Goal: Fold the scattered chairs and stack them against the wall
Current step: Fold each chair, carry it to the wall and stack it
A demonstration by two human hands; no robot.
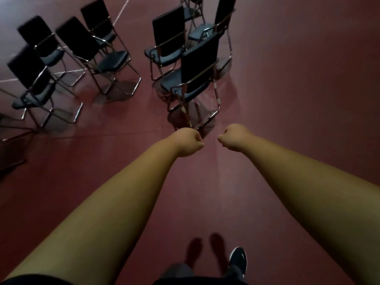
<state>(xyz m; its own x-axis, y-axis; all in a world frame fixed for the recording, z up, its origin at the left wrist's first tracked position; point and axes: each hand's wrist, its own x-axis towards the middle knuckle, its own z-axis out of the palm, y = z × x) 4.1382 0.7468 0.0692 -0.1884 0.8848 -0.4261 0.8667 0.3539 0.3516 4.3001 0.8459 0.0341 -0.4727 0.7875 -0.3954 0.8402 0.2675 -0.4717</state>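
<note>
Several black folding chairs with chrome frames stand unfolded on the dark red floor. The nearest chair (197, 73) stands just beyond my hands, its back turned toward me. Both my arms reach forward. My left hand (190, 141) is curled into a fist and holds nothing; it overlaps the nearest chair's base rail in the view, and contact cannot be told. My right hand (233, 138) is also a fist, empty, over bare floor to the right of that chair.
A group of chairs (67, 58) stands at the left, more chairs (168, 44) behind the nearest one. White lines (121, 12) cross the floor at the top left. Open floor (298, 89) stretches to the right. My shoe (238, 259) shows at the bottom.
</note>
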